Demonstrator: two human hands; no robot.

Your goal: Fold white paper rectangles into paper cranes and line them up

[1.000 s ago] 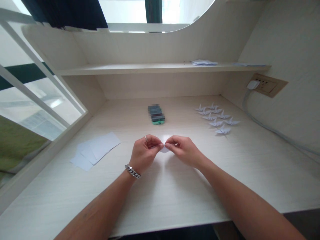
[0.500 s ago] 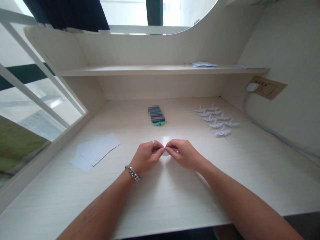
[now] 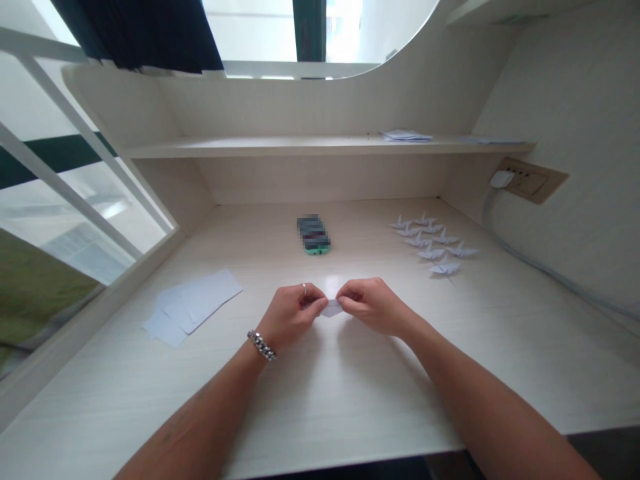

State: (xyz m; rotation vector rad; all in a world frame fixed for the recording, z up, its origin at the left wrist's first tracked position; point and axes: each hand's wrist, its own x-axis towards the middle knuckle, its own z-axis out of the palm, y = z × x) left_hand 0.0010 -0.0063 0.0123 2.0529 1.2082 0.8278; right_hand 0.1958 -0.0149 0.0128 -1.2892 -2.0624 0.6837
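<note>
Between my two hands is a small folded piece of white paper (image 3: 331,309), just above the desk's middle. My left hand (image 3: 295,310), with a ring and a chain bracelet, pinches its left side between thumb and fingers. On the other side my right hand (image 3: 373,305) is closed on the paper's right edge. Fingers cover much of the paper, so its full shape is hidden. Several white folded paper cranes (image 3: 431,241) stand in a group farther back on the right. Loose white paper sheets (image 3: 200,300) overlap on the left.
A dark, pixelated object with a green edge (image 3: 316,243) lies beyond my hands. Folded papers (image 3: 406,136) rest on the shelf (image 3: 280,147). From the wall socket (image 3: 537,179) a cable (image 3: 540,267) runs down the right side. Railings (image 3: 75,180) border the left.
My right hand's fingertips have slid right, away from the left hand's, and more of the folded paper shows between them. The view has tilted up slightly.
</note>
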